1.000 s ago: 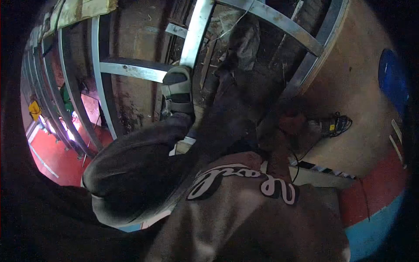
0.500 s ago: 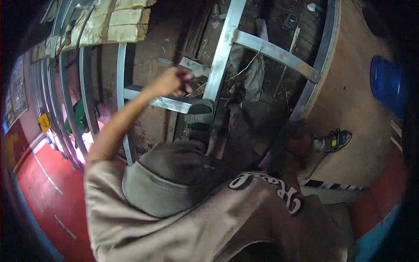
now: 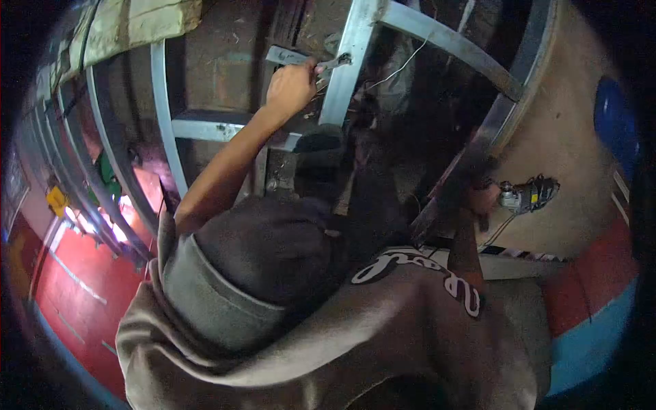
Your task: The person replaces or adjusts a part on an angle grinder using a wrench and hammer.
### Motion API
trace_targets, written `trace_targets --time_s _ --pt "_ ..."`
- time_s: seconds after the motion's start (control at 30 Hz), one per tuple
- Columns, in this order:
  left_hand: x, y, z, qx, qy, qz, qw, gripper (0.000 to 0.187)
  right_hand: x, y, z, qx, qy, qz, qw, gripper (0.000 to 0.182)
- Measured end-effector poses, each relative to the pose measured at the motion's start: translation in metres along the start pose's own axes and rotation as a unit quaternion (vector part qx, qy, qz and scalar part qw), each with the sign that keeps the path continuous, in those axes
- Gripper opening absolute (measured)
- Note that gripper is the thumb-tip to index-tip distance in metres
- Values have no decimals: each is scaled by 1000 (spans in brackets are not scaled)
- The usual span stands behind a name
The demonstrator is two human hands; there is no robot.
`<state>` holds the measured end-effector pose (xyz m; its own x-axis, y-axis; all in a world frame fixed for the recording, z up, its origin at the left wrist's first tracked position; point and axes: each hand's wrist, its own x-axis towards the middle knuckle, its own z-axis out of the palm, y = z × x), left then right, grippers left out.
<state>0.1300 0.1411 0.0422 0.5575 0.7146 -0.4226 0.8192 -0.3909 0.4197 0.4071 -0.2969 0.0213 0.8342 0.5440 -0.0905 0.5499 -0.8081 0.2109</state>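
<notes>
My left hand (image 3: 292, 87) is closed around a slim grey metal piece (image 3: 331, 63). Its dark far end lies against an upright metal beam (image 3: 348, 75); I cannot make out its kind. Just beyond the knuckles shows a flat metal strip (image 3: 283, 55). In shadow at the right, my right hand (image 3: 482, 197) looks curled, with a dark shape showing above and below it, too dim to name. An angle grinder (image 3: 523, 196) with its cord lies on the brown board just right of that hand.
Steel frame bars cross the view, with a crossbar (image 3: 444, 41) at the top and a lower bar (image 3: 205, 128). A thin white wire (image 3: 403, 68) hangs between them. Bright light glows beyond the bars at left. A blue rounded object (image 3: 611, 123) stands at far right.
My left hand has moved up and right to the upright beam, and the slim metal piece now touches it. My right hand shows more clearly beside the grinder. The view has shifted.
</notes>
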Motion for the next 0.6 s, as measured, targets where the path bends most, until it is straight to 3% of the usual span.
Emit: trace_targets --time_s 0.13,0.17,0.23,0.27,0.3,0.37,0.4,0.43,0.53,0.6 --pt "9 -5 -4 35 -24 44 998 22 55 23 -5 -44 42 -31 998 54" --pt "10 -7 -5 18 -11 20 1000 22 73 33 -9 -50 52 -61 996 54" --pt "7 -9 -7 -15 -9 62 998 21 74 32 -34 115 -177 -110 971 44" --pt "6 -3 -16 39 -26 62 997 20 69 4 -46 105 -117 -173 972 40" --pt "8 -8 -4 -11 9 59 998 20 68 -24 -52 102 -55 -231 966 36" --pt "11 -4 -10 10 -23 52 998 22 81 -43 -41 63 -56 -512 855 31" --pt "9 0 -7 11 -25 56 998 22 83 -90 -58 220 -206 -371 878 29" --pt "12 4 -6 17 -37 48 998 24 84 -143 -78 366 -334 -207 844 28" --pt "18 12 -22 33 -55 31 997 29 91 -242 -144 358 -274 -272 850 30" --pt "15 15 -21 37 -74 13 997 31 94 -274 -167 415 -282 -274 821 44"
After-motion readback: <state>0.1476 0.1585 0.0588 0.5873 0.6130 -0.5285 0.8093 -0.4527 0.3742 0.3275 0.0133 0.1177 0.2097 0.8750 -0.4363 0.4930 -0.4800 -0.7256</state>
